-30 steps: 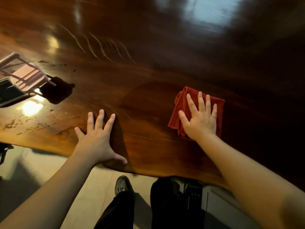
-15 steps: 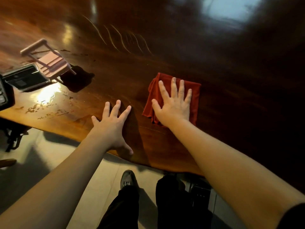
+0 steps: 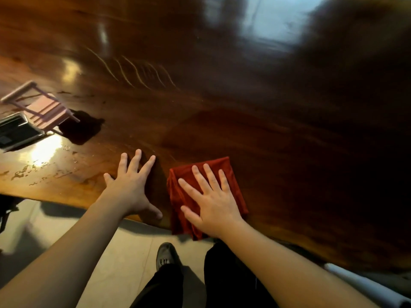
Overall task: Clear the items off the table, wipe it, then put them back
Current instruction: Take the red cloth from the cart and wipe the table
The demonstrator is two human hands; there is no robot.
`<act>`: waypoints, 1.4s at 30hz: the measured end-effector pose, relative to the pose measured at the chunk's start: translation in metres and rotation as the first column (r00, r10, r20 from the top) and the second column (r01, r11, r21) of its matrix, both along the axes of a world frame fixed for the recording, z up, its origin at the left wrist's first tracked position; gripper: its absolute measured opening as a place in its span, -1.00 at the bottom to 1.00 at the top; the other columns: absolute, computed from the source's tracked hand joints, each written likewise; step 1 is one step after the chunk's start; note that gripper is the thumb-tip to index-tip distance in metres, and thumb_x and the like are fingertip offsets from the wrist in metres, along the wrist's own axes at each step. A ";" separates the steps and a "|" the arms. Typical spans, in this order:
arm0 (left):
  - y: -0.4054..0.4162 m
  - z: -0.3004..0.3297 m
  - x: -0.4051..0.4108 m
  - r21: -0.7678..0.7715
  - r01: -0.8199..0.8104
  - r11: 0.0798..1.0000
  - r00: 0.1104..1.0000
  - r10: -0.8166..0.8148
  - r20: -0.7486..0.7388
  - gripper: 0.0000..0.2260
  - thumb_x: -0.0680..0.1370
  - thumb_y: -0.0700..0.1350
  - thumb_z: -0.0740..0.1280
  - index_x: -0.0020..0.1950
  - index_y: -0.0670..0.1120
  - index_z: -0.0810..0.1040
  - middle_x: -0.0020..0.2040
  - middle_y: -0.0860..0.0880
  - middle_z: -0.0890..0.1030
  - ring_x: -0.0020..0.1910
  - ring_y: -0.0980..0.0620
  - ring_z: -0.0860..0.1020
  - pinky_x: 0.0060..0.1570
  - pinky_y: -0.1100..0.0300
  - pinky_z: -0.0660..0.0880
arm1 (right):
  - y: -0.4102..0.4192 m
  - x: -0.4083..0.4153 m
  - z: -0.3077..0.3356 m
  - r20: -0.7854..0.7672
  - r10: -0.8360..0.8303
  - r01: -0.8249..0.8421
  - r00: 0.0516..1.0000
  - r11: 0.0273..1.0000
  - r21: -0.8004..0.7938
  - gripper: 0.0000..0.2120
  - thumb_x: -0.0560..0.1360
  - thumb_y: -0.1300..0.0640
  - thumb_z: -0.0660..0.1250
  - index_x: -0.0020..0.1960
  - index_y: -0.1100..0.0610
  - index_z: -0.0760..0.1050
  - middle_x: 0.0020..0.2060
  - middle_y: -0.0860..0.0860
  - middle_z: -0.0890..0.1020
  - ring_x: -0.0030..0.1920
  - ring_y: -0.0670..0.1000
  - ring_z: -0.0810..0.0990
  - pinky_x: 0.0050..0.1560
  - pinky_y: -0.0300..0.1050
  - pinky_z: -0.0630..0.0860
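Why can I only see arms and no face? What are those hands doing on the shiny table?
The camera sits on the person's head and looks down, so you see only their arms, legs and a shoe. The right hand lies flat on a red cloth, pressing it on the wooden table near the edge. The left hand rests flat on the bare wood beside it, holding nothing. Far left stand a small pink chair and a dark flat device.
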State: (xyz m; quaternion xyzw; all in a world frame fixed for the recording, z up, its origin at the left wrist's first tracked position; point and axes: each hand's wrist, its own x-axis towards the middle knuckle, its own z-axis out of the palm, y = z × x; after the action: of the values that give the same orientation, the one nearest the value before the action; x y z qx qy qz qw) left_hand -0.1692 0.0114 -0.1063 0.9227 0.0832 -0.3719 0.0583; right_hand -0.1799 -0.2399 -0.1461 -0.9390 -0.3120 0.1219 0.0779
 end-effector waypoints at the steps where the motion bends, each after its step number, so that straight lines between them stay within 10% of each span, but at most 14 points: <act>1: -0.001 0.001 0.001 -0.003 -0.003 1.000 1.000 0.003 -0.004 0.46 -0.13 0.56 0.41 0.55 0.26 -0.39 0.59 0.02 -0.41 0.55 -0.19 -0.40 0.41 -0.46 -0.03 | -0.010 -0.004 0.001 -0.008 -0.005 0.005 1.000 1.000 -0.008 -0.34 0.59 -0.42 -0.07 0.62 -0.25 -0.08 0.64 0.03 -0.03 0.61 0.15 -0.23 0.51 0.37 -0.17; 24: 0.007 -0.007 -0.006 -0.050 0.010 0.999 0.997 -0.006 0.070 0.43 -0.08 0.59 0.41 0.55 0.25 -0.38 0.61 0.03 -0.37 0.55 -0.19 -0.39 0.40 -0.48 -0.06 | -0.087 0.113 0.008 0.036 -0.470 0.469 0.882 0.868 -0.163 -0.29 0.52 -0.45 -0.15 0.61 -0.26 -0.15 0.65 0.03 -0.13 0.60 0.09 -0.28 0.54 0.23 -0.27; 42: 0.003 0.002 -0.011 -0.019 -0.033 0.999 0.995 0.035 0.095 0.39 0.00 0.54 0.49 0.59 0.23 -0.28 0.64 0.01 -0.30 0.58 -0.17 -0.33 0.44 -0.42 -0.04 | 0.045 0.078 -0.003 0.036 -0.120 0.123 0.992 0.987 -0.107 -0.30 0.50 -0.48 -0.12 0.57 -0.35 -0.23 0.64 0.05 -0.14 0.57 0.27 -0.34 0.39 0.48 -0.37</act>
State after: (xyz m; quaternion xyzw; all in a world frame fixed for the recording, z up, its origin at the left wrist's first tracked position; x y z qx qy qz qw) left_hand -0.1798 0.0141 -0.1047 0.9374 0.0926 -0.3269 0.0765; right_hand -0.1020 -0.1950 -0.1486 -0.9608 -0.2483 0.1199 0.0290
